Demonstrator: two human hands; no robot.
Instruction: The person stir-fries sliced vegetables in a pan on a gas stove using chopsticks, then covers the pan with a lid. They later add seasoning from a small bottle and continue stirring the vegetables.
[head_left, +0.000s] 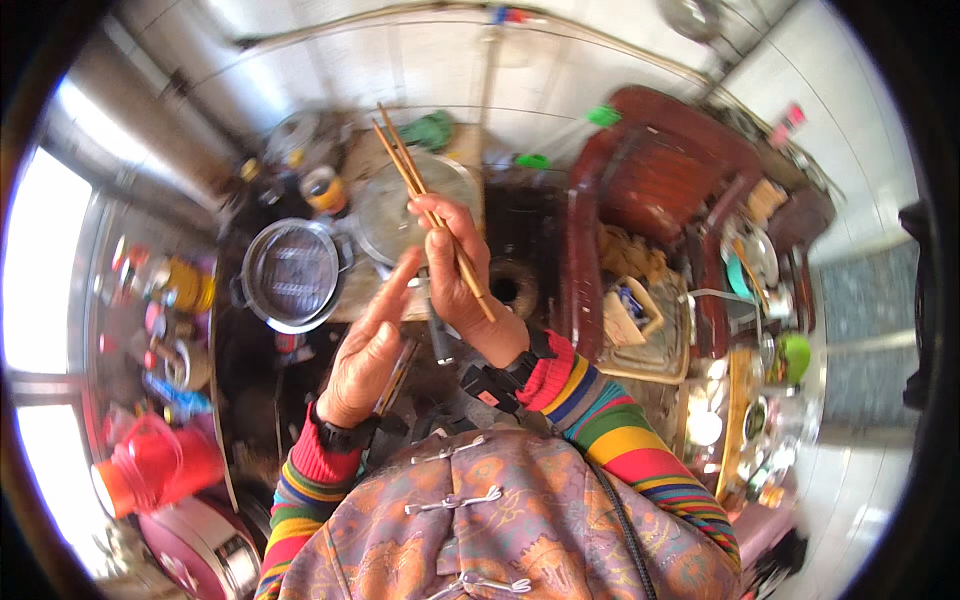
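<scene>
In my right hand (461, 274) is a pair of brown wooden chopsticks (399, 159), gripped between thumb and fingers. Their thin ends point up and away from me. My left hand (367, 364) is held upright just left of it, fingers stretched out and slightly blurred, with nothing in it. Beyond my hands a wide, round metal pan or lid (375, 206) lies on a board, partly hidden by the chopsticks and my fingers. A dark handle (439, 337) shows below my right hand. To the left stands a metal pot (292, 271); what is inside it is unclear.
A jar (323, 190) with an orange label stands behind the pot. Bottles (184, 283) and a red thermos jug (161, 465) line the left side by the window. On the right, a dark red wooden chair (660, 176) holds a tray (649, 369) with a small open box (631, 311).
</scene>
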